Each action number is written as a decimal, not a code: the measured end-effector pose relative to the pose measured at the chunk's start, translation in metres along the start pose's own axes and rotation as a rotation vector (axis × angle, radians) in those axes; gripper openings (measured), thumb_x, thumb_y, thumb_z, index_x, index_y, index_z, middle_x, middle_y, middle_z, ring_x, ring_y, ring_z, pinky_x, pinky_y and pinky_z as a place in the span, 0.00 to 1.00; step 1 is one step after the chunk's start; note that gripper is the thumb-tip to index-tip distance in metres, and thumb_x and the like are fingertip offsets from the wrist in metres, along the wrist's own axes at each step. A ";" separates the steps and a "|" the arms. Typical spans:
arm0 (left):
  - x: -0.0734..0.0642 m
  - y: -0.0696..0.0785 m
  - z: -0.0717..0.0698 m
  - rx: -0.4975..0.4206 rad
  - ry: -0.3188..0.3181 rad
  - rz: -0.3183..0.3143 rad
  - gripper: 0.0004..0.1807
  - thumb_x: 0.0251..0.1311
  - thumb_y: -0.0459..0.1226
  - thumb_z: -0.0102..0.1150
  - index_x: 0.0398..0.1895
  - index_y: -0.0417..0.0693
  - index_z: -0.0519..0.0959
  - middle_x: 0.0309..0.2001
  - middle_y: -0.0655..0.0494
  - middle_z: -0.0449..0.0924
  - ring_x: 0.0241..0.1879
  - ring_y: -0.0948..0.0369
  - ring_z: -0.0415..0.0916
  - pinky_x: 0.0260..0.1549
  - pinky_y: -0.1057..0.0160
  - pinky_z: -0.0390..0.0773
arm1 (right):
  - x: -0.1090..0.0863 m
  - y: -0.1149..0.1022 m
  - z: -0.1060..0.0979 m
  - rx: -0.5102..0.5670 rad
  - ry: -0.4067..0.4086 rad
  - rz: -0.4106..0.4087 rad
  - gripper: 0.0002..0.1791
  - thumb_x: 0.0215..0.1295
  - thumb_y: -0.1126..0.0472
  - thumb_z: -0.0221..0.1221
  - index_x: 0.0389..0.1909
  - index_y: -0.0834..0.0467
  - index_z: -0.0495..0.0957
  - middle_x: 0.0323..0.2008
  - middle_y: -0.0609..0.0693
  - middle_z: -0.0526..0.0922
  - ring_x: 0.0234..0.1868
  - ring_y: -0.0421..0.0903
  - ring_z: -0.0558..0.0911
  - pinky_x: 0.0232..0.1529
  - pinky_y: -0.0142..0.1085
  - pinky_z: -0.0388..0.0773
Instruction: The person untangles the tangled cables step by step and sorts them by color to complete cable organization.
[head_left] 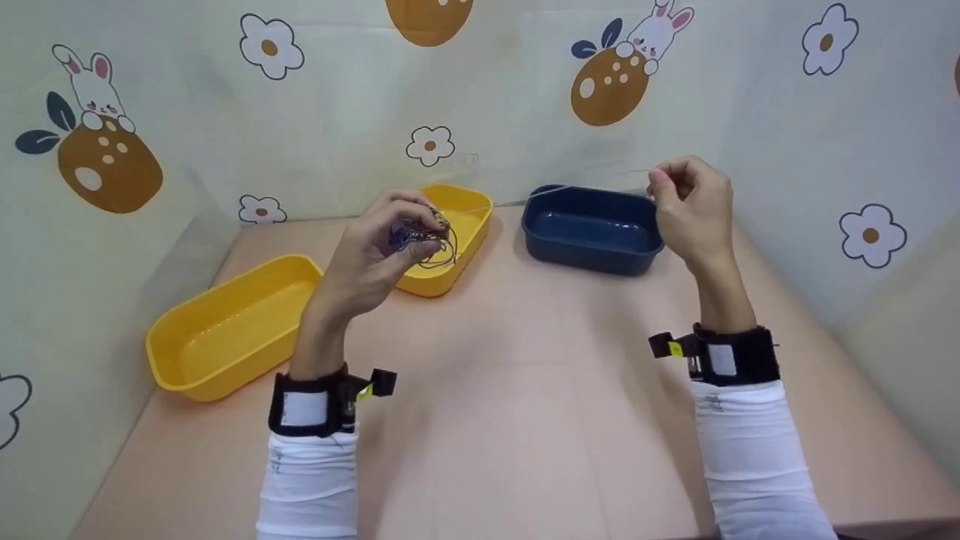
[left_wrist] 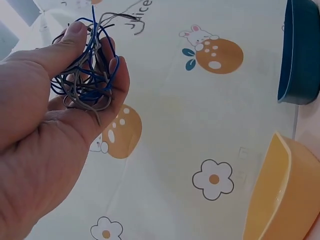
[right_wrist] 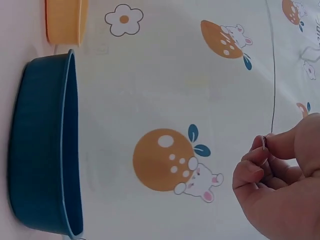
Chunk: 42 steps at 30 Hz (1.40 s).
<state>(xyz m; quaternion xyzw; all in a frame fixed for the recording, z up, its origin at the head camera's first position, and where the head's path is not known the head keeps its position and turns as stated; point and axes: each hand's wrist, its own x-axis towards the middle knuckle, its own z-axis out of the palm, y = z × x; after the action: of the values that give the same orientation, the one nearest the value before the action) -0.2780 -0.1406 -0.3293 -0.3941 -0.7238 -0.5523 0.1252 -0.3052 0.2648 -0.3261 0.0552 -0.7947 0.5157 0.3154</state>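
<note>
A tangled bundle of thin blue and grey wires (left_wrist: 85, 82) sits in my left hand (head_left: 367, 259), its fingers and thumb curled round it. In the head view the bundle (head_left: 416, 234) is raised over the table, in front of the farther yellow bin. From it a single thin grey wire (right_wrist: 273, 65) stretches across to my right hand (head_left: 694, 210). Thumb and index finger of that hand (right_wrist: 280, 172) pinch the wire, and a short bent end pokes out between them. The right hand is held up beside the dark blue bin's right end.
Two yellow bins stand on the pale pink table (head_left: 510, 420), one at the left (head_left: 232, 322) and one at the back (head_left: 435, 285). A dark blue bin (head_left: 592, 259) stands at the back right. A printed cloth wall (head_left: 517, 90) encloses the table's back and sides.
</note>
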 end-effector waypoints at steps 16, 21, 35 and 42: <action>-0.004 -0.006 -0.017 -0.010 0.146 -0.108 0.13 0.73 0.23 0.69 0.57 0.31 0.83 0.61 0.53 0.79 0.61 0.51 0.84 0.63 0.63 0.90 | 0.031 0.042 0.005 0.403 0.091 0.362 0.06 0.85 0.67 0.59 0.43 0.65 0.79 0.30 0.47 0.86 0.30 0.40 0.84 0.31 0.26 0.86; -0.003 -0.007 -0.014 0.017 0.133 -0.096 0.13 0.74 0.24 0.68 0.58 0.31 0.83 0.61 0.51 0.79 0.59 0.53 0.85 0.63 0.64 0.89 | 0.035 0.059 0.013 0.491 0.120 0.469 0.03 0.84 0.68 0.60 0.45 0.63 0.79 0.31 0.48 0.88 0.34 0.42 0.90 0.41 0.30 0.93; 0.000 -0.011 -0.006 -0.026 0.112 -0.075 0.14 0.74 0.24 0.68 0.59 0.31 0.82 0.60 0.49 0.80 0.58 0.51 0.85 0.60 0.64 0.91 | 0.031 0.094 0.035 -0.023 -0.163 0.461 0.11 0.82 0.64 0.63 0.52 0.69 0.88 0.28 0.43 0.91 0.25 0.33 0.90 0.37 0.25 0.90; 0.001 -0.011 -0.002 -0.086 0.140 -0.089 0.16 0.75 0.24 0.67 0.61 0.30 0.79 0.64 0.43 0.79 0.61 0.50 0.85 0.59 0.61 0.92 | 0.028 0.096 0.035 -0.407 -0.078 0.246 0.13 0.80 0.61 0.63 0.51 0.66 0.91 0.37 0.58 0.94 0.32 0.42 0.87 0.51 0.36 0.81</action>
<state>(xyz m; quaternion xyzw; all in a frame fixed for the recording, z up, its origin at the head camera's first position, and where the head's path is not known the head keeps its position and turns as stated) -0.2869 -0.1428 -0.3361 -0.3271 -0.7057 -0.6141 0.1336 -0.3826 0.2863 -0.3948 -0.0868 -0.8946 0.3767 0.2239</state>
